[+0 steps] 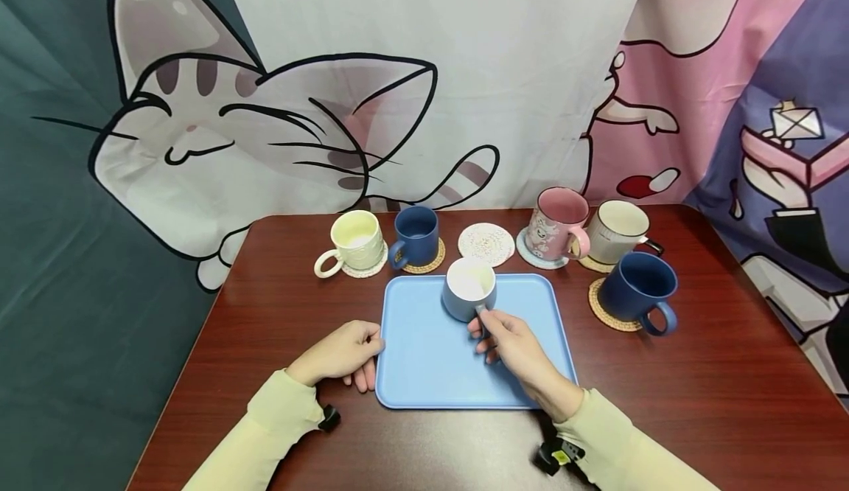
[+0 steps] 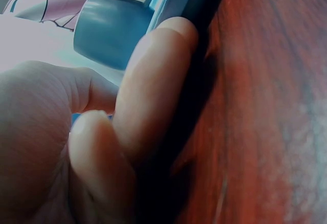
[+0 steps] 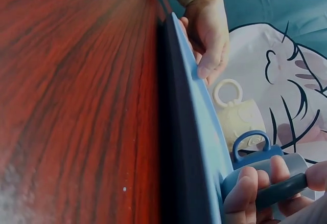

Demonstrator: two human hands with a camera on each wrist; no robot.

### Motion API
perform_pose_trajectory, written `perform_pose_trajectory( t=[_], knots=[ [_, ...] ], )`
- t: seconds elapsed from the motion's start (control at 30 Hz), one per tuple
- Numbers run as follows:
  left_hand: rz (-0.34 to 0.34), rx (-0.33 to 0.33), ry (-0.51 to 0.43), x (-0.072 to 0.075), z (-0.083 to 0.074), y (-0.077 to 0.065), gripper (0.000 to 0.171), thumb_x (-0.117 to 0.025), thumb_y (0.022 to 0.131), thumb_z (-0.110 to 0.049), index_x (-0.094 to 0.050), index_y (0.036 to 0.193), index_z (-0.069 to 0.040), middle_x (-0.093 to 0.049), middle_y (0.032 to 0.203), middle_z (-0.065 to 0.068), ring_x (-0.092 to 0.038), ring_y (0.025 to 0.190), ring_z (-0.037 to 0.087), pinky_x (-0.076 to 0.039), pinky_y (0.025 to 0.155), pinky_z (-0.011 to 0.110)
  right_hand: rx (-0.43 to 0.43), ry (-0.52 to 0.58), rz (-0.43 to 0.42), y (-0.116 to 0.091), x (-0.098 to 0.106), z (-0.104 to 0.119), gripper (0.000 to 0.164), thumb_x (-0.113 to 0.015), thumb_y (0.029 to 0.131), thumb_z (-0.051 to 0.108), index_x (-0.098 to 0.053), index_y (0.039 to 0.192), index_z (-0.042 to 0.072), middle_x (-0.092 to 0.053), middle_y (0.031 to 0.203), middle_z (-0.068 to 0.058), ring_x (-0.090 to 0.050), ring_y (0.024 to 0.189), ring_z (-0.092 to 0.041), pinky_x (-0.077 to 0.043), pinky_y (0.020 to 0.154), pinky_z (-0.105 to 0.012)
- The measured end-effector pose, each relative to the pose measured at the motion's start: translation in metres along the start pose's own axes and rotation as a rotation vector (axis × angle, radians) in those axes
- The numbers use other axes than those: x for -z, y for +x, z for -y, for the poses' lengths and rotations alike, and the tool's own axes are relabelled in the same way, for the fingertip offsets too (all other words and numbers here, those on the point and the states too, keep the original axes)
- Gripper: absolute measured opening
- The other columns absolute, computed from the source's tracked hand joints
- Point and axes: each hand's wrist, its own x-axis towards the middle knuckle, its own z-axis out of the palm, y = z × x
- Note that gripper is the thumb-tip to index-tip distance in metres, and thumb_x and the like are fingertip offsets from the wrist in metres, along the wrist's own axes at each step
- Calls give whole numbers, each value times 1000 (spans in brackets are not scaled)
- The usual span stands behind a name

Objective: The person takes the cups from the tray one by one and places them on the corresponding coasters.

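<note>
My right hand [image 1: 514,347] grips a grey mug [image 1: 464,299] by its handle, the fingers curled round it in the right wrist view. White inside and upright, the mug overlaps the far middle of the light-blue tray [image 1: 431,369]. At the tray's left edge, my left hand [image 1: 341,354] pinches the rim, thumb at the top and fingers lower down. The left wrist view shows those fingers [image 2: 153,86] close up along the tray's side, with the grey mug beyond. Just behind the mug lies a white lace coaster [image 1: 486,244].
At the back left, a pale yellow mug [image 1: 358,240] and a blue mug [image 1: 418,237] stand on coasters. On the right are a pink mug [image 1: 556,225], a cream mug [image 1: 617,233] and a dark blue mug [image 1: 638,288], also on coasters. A printed curtain [image 1: 530,71] hangs behind the wooden table [image 1: 278,292].
</note>
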Motion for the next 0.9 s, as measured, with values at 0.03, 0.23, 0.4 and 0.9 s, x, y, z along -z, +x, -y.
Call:
perform_pose_trajectory(
  t=[0.03, 0.23, 0.4, 0.9],
  knots=[
    [1, 1, 1, 0, 0, 0, 28, -42, 105, -16, -55, 81, -7, -72, 59, 9, -72, 51, 24, -48, 40, 25, -2, -2, -8, 1, -1, 0, 44, -47, 110, 34, -69, 106, -4, -67, 92, -7, -63, 73, -13, -50, 60, -26],
    [1, 1, 0, 0, 0, 0, 28, -43, 105, -16, -55, 82, -6, -72, 60, 9, -72, 51, 24, -48, 40, 24, -6, 7, -16, 4, -4, -1, 46, -48, 110, 37, -68, 91, 0, -63, 78, -3, -61, 66, -13, -48, 57, -25],
    [2, 1, -1, 0, 0, 0, 29, -42, 105, -17, -55, 82, -7, -72, 60, 9, -72, 51, 24, -47, 40, 24, -9, 32, -3, 5, -7, -2, 46, -46, 111, 35, -61, 81, 4, -57, 70, -2, -53, 59, -12, -42, 53, -24],
    [-2, 0, 3, -1, -1, 0, 29, -42, 105, -17, -55, 81, -7, -72, 59, 9, -71, 50, 23, -47, 40, 24, -54, 138, -33, 5, -10, 2, 45, -43, 111, 32, -47, 73, 10, -45, 69, 1, -38, 60, -10, -28, 54, -21]
  ],
)
